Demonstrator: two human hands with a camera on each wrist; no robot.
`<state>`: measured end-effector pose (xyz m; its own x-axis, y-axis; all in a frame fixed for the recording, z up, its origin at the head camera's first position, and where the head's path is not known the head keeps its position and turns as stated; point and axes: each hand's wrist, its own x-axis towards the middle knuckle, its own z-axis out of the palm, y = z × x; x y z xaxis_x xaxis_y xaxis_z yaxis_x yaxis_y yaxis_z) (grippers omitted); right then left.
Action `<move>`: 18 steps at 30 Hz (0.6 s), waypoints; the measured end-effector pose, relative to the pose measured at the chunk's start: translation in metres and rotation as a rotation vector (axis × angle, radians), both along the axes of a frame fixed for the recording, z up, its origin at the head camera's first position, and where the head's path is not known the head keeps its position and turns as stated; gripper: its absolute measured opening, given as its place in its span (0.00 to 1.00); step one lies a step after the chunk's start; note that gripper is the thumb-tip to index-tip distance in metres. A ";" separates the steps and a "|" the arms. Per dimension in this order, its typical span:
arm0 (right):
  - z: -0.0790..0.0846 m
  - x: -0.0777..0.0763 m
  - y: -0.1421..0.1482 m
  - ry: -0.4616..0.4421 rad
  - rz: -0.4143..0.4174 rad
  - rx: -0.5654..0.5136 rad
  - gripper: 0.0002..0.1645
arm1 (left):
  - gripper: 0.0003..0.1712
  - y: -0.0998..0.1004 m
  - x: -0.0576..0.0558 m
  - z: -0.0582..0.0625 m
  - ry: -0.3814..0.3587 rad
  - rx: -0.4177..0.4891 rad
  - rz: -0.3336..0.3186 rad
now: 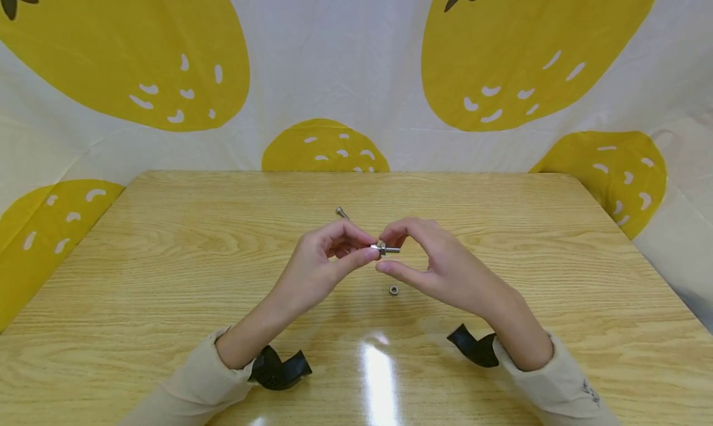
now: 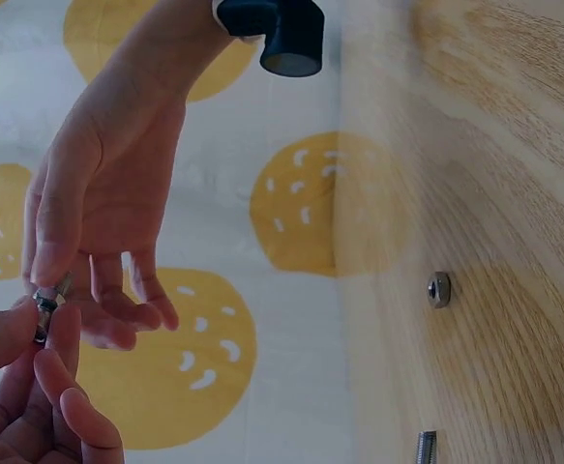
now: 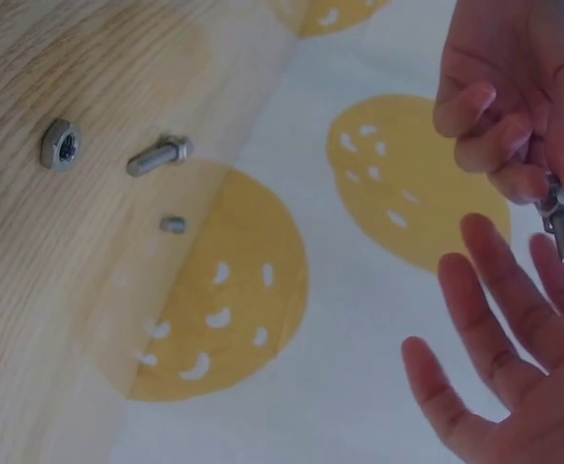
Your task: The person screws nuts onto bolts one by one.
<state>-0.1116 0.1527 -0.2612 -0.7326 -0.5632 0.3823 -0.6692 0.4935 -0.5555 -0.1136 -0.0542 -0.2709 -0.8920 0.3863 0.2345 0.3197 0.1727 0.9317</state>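
Above the middle of the wooden table (image 1: 167, 259), both hands hold a small steel bolt (image 1: 390, 250) with a nut (image 1: 382, 247) on it. My left hand (image 1: 372, 247) pinches the bolt's head end between thumb and forefinger. My right hand (image 1: 384, 252) arches over the other side, with its forefinger tip on the nut and its thumb just below. In the left wrist view the nut (image 2: 42, 302) sits between the fingertips. The bolt (image 3: 558, 224) points down in the right wrist view, where the right hand's other fingers (image 3: 494, 290) are spread.
A loose nut (image 1: 393, 290) lies on the table just below the hands. A second bolt (image 1: 341, 212) lies farther back. A white cloth with yellow strawberries (image 1: 334, 73) hangs behind and beside the table. Black straps (image 1: 278, 369) sit at both wrists.
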 end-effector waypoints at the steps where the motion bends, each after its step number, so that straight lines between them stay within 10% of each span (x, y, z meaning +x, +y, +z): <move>1: 0.000 0.000 0.000 0.017 0.010 -0.010 0.16 | 0.06 0.000 0.000 0.000 -0.001 0.001 0.001; 18: -0.002 -0.002 -0.001 0.139 0.041 0.002 0.10 | 0.06 0.000 0.000 0.001 -0.015 0.013 0.002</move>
